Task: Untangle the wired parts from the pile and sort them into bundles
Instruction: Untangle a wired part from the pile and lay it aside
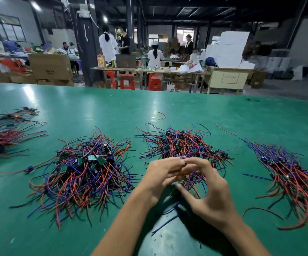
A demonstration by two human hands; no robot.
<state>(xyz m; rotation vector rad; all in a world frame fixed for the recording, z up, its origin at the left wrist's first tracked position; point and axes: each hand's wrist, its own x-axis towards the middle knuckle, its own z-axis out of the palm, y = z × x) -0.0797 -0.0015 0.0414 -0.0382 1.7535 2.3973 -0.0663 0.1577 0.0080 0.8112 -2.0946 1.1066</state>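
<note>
Two tangled piles of red, blue and black wired parts with small green boards lie on the green table: one at centre left [86, 169], one at centre right [182, 145]. My left hand [160, 172] and my right hand [206, 189] meet just in front of the right pile, their fingertips pinching a clump of wired parts [192, 179] between them. Blue wires hang from the clump onto the table below my hands. A straightened bundle [293, 174] lies at the right, another bundle [0, 139] at the far left.
A single wired part [29, 169] lies alone left of the left pile. Loose red wires [162, 115] rest farther back. The green table [112, 108] stretches to its far edge; beyond it are people at workbenches, cardboard boxes and red stools.
</note>
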